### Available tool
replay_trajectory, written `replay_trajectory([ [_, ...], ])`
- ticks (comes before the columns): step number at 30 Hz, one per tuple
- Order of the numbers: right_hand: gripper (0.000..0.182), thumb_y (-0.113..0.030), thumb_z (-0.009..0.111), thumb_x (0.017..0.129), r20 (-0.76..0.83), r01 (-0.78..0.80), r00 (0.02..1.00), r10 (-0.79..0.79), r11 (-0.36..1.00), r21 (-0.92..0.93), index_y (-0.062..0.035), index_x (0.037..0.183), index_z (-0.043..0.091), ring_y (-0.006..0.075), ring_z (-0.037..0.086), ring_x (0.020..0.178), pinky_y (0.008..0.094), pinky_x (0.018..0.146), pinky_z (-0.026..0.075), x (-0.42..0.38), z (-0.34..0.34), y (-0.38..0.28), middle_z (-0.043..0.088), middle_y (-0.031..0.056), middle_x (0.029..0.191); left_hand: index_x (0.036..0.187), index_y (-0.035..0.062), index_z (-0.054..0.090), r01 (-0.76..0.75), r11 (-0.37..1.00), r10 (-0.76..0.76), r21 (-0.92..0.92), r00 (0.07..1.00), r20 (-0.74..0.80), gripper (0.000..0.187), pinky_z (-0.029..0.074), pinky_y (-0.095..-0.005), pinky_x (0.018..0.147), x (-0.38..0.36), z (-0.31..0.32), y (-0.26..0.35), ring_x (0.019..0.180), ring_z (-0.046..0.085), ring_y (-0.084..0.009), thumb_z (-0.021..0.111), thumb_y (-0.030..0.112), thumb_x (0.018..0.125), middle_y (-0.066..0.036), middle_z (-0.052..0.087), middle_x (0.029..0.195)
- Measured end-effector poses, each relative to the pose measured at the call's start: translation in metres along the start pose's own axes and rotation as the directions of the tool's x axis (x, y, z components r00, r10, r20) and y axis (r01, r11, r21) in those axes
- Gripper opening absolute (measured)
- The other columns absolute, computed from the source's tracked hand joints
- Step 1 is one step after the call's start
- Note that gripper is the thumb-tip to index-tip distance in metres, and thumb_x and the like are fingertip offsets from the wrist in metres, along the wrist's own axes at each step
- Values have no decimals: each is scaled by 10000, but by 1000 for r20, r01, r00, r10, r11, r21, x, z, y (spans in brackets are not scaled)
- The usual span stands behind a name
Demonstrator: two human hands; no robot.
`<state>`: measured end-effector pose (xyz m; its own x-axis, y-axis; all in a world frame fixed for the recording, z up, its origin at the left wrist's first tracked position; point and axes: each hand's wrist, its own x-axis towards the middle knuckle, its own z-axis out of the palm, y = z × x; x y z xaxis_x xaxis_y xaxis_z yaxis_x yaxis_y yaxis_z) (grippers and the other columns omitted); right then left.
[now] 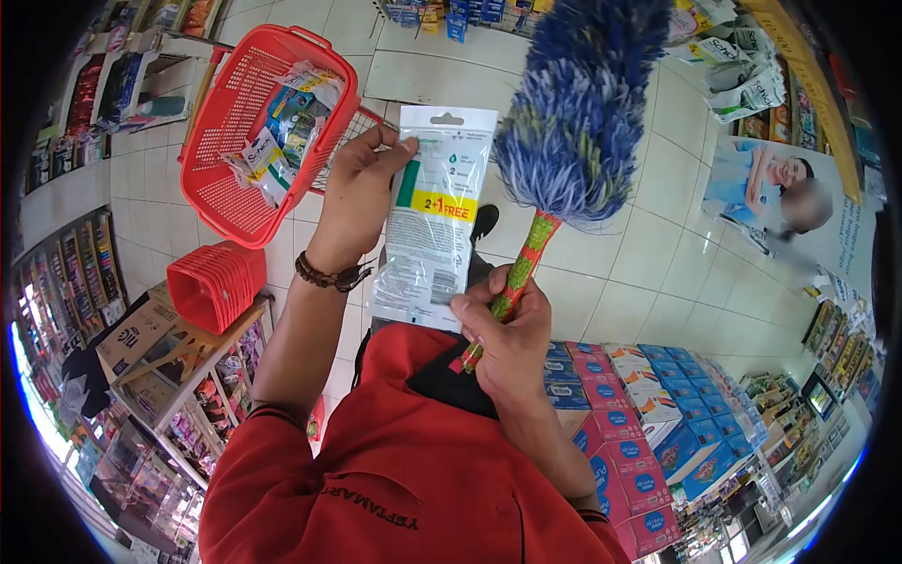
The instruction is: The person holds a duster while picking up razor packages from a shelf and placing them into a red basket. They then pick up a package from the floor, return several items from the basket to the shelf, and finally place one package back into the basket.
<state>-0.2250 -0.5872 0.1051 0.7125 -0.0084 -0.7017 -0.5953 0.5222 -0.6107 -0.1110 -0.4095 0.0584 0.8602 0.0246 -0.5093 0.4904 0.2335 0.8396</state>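
Pack [427, 226] is up in front of us, between both hands. To hold it well, we should pinch edges only, keep it taut, print uncovered, and angle the duster [573, 141], right of the pack, away. Left hand [357, 177]: fingers grip the pack's upper left edge, forearm rising from below left. Right hand [513, 329]: fingers wrapped round the duster's handle, thumb on the pack's lower right corner, forearm slanting up from below right. Basket [212, 150]: left of the pack.
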Motion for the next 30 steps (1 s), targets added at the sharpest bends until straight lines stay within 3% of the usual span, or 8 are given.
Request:
replay_trajectory([
  [12,371,130,728,806,-40,173,984,-172,985,24,-68,953,451,75,574,622,224,584,468,6,-5,11,612,33,732,926,-5,624,41,998,-42,-56,999,-28,127,479,-231,619,15,4,-12,688,623,-86,628,115,965,-63,685,827],
  [17,367,104,756,789,-66,85,995,-79,992,96,-68,932,466,73,583,649,232,611,483,12,-7,17,611,21,736,943,-9,632,76,997,-76,-30,997,6,125,491,-246,661,21,3,-15,741,637,-105,639,115,955,-64,690,845],
  [20,367,56,801,765,-146,-20,989,5,994,-106,-76,882,480,66,575,663,248,617,491,16,-15,17,603,6,741,984,-10,639,-99,896,113,434,994,-7,129,488,-273,736,20,-3,-22,843,612,-110,653,112,943,-42,671,890],
  [24,351,28,824,751,-189,8,979,-76,942,-337,-71,813,493,90,609,673,273,627,516,33,-34,33,564,-1,684,1137,-8,555,-61,947,84,314,995,-61,287,505,-271,697,28,-1,-52,823,606,-126,699,17,890,-43,611,957],
  [26,360,15,838,724,-180,76,966,-185,871,-486,-62,806,496,106,598,621,288,583,490,43,-45,44,573,24,647,1144,22,501,-294,702,403,649,915,-22,409,509,-265,668,25,4,-80,897,618,-176,777,99,852,-85,546,1047],
  [28,357,19,837,717,-203,100,951,-234,851,-516,-60,805,501,119,585,584,296,552,469,55,-55,49,595,32,634,1213,9,517,-39,722,137,690,987,-87,527,519,-315,726,10,20,-85,939,612,-192,822,203,829,-98,584,1072],
  [29,346,-6,839,710,-181,79,959,-217,820,-567,-45,823,514,157,627,597,316,570,488,58,-59,50,626,62,648,1254,-5,516,-163,726,192,668,981,30,551,510,-299,744,9,11,-112,948,617,-192,812,203,838,-91,616,1083],
  [30,342,-32,841,704,-160,56,968,-194,787,-615,-29,840,528,194,668,610,336,588,508,60,-61,53,657,91,661,1319,53,523,186,864,-186,468,981,-47,492,546,-358,779,6,19,-114,1028,644,-227,749,141,892,-88,606,1226],
])
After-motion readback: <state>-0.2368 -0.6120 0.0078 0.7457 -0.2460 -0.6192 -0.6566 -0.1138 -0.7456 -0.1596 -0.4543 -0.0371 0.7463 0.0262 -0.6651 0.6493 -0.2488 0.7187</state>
